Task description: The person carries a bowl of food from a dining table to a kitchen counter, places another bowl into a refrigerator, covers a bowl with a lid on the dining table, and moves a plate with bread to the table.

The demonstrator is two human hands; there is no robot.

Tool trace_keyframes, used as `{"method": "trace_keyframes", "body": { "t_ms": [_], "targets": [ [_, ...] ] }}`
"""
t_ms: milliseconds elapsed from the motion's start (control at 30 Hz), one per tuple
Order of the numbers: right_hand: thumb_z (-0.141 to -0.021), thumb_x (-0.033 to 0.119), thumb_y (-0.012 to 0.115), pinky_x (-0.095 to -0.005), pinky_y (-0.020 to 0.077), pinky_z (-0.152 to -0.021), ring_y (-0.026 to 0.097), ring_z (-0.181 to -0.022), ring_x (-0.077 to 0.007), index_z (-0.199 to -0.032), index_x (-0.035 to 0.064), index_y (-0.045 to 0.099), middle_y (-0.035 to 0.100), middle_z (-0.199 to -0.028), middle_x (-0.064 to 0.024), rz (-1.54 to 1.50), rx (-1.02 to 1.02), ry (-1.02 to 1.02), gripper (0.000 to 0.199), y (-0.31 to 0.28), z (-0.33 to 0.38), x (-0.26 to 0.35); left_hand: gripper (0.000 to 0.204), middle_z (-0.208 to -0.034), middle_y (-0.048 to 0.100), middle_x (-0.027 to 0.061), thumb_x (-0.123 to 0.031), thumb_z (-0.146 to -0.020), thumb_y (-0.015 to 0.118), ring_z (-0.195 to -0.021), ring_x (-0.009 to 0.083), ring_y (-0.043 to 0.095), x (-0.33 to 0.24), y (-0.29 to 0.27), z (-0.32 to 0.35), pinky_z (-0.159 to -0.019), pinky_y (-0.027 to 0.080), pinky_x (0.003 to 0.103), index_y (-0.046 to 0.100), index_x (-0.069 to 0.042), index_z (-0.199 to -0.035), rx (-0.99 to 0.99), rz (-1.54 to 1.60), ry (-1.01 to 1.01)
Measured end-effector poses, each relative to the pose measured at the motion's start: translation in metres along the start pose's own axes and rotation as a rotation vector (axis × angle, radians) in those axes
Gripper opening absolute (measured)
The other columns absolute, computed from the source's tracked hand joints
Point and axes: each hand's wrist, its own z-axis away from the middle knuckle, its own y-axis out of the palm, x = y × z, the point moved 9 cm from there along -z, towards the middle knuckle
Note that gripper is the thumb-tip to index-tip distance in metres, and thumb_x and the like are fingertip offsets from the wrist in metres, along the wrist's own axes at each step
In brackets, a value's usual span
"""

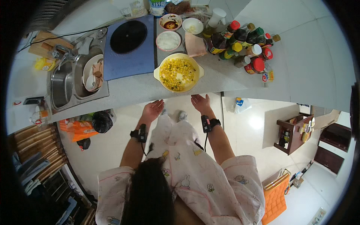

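Observation:
Both hands hang over the floor just short of the counter's front edge, and neither holds anything. My left hand (153,110) is palm up with its fingers stretched out. My right hand (201,102) is also turned palm up, fingers apart. Closest to them, on the counter, stands a two-handled yellow dish (201,71) filled with corn kernels (174,72) mixed with small green bits. Behind it is a bowl (158,41) of white grains or powder. Farther back are a bowl (161,19) with dark sauce and a white bowl (200,24) with a little pale food.
A blue cooktop (129,62) with a black round plate lies left of the dish. Beyond it is a steel double sink (62,88) holding dishes. Several sauce bottles and jars (256,65) crowd the right side. Below are an orange bag (80,129) and an orange cushioned chair (275,198).

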Motion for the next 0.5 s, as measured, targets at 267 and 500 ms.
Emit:
{"method": "trace_keyframes", "body": {
  "t_ms": [267,500],
  "targets": [
    [-0.085,0.054,0.025,-0.0437,0.0296,-0.094,0.033,-0.119,-0.0231,-0.110,0.0007,0.038,0.040,-0.120,-0.0108,-0.024,-0.072,0.006,0.060,-0.011,-0.016,-0.012,0.016,-0.101,0.049,0.0136,-0.010,-0.067,0.046,-0.103,0.0301,0.044,0.013,-0.017,-0.041,-0.095,0.029,0.043,0.046,-0.002,-0.080,-0.218,0.346,0.279],
    [-0.084,0.052,0.032,-0.0409,0.0302,-0.095,0.038,-0.115,-0.0246,-0.103,0.0013,0.042,0.042,-0.115,-0.0101,-0.034,0.108,-0.029,0.055,-0.024,-0.015,-0.011,0.014,-0.090,0.052,0.0079,0.001,-0.062,0.049,-0.091,0.0268,0.051,0.026,-0.024,-0.035,-0.083,0.041,0.035,0.048,-0.006,-0.075,-0.122,0.286,0.333]
  ]
}}
